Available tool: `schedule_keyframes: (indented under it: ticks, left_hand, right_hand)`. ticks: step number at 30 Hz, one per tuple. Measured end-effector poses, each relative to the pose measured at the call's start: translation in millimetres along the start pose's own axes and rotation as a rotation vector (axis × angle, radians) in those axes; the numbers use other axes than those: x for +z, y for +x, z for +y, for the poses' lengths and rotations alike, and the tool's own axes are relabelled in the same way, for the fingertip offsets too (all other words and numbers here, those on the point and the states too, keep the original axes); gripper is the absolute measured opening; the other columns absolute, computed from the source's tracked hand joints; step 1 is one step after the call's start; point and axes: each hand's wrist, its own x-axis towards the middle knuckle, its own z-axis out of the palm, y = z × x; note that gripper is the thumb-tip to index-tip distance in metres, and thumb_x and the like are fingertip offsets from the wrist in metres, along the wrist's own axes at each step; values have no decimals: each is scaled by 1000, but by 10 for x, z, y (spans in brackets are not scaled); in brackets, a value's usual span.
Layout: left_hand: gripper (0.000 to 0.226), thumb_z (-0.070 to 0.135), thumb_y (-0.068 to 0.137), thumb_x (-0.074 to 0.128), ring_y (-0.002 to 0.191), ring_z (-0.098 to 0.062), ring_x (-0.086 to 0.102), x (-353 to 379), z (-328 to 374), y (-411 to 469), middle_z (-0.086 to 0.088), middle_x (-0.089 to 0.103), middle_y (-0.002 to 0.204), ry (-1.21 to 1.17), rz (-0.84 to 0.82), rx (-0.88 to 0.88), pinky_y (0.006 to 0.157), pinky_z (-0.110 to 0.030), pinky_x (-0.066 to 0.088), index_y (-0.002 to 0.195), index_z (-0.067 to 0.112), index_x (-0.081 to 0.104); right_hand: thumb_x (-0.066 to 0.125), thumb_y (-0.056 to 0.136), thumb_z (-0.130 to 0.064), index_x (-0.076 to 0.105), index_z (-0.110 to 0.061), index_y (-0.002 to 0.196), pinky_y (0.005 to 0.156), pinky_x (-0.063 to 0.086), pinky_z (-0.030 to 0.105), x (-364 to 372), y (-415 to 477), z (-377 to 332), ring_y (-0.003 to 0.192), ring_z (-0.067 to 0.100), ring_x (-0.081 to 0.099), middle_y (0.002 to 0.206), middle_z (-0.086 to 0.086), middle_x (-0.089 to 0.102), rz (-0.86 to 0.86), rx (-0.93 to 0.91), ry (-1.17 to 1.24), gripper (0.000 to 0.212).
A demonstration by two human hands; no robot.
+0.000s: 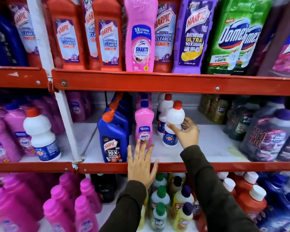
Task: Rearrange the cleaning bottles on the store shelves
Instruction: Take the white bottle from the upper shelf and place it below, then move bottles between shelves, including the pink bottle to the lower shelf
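On the middle shelf (174, 166), my right hand (187, 133) grips the waist of a white Rin bottle with a red cap (173, 118), which stands tilted slightly. My left hand (141, 163) is spread flat, fingers apart, with its fingertips touching the base of a pink Shakti bottle (144, 124) that stands upright beside it. A blue Harpic bottle with an orange cap (113, 136) stands to the left of the pink one. More white, pink and blue bottles line up behind these three.
The top shelf holds red Harpic bottles (69, 34), a pink Shakti bottle (141, 36), a purple pouch (192, 34) and a green Domex pouch (233, 36). Dark bottles (268, 134) fill the middle shelf's right end. Bare white shelf (214, 144) lies between. A white bottle (42, 134) stands at left.
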Motion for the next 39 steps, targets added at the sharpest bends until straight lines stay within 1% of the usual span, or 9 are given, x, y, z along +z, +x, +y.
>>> schedule_keyframes:
  ticks: [4,12,18,23,27,31,33,36,39]
  left_hand:
    - [61,52,93,38,151,-29,23,-17,4,20,-10,37,159,-5,-22,-12,118,-62,17,148,25,39]
    - [60,54,93,37,152,-28,23,-49,12,16,-7,38,158,-8,-30,-21,120,-60,12,147,29,40]
    - [60,55,93,37,152,-28,21,-57,12,15,-6,37,159,-9,-48,-28,120,-60,12,147,29,39]
    - [60,55,93,35,151,-29,26,-93,24,6,-7,39,158,3,-68,-32,118,-60,13,146,28,42]
    - [60,55,94,34,151,-29,26,-156,43,13,-8,38,158,3,-92,-49,119,-59,12,147,27,42]
    - [60,52,95,35,152,-27,21,-242,30,-31,-7,34,160,-98,-75,-44,124,-50,2,149,25,36]
    - [60,49,96,36,154,-26,15,-288,-8,-100,-6,30,162,-137,-65,-25,125,-49,7,150,24,35]
    - [58,44,95,43,153,-28,19,-355,-107,-253,-7,33,161,-145,-13,50,123,-49,12,147,20,41]
    - [56,43,95,44,153,-26,17,-457,-299,-433,-3,32,161,-161,21,80,123,-49,11,147,23,40]
  right_hand:
    - [91,70,-24,64,-8,124,86,52,26,92,143,47,102,22,65,124,13,70,-50,40,-27,63]
    - [88,74,-28,60,-9,133,97,54,39,120,199,97,106,20,61,134,13,67,-78,71,-40,68]
    - [88,75,-27,59,-8,133,91,52,32,106,229,100,103,20,60,133,15,67,-155,57,-60,68]
    - [84,79,-24,56,-9,136,92,51,33,107,230,115,106,20,59,136,15,65,-195,62,-56,66]
    - [80,84,-22,47,-12,143,102,51,43,105,163,117,125,32,60,141,14,60,-220,67,-74,68]
    - [77,87,-28,31,-16,156,117,38,45,43,-80,152,146,31,39,159,11,39,-169,-62,-206,83]
    - [70,91,-34,26,-16,158,123,30,45,9,-280,172,154,29,27,165,10,30,-112,-169,-304,82]
    - [62,96,-37,29,-14,157,126,21,51,12,-613,187,157,31,15,167,11,24,-58,-317,-439,73]
    - [56,98,-40,34,-19,155,127,10,50,102,-980,144,158,31,13,168,7,23,-48,-389,-481,65]
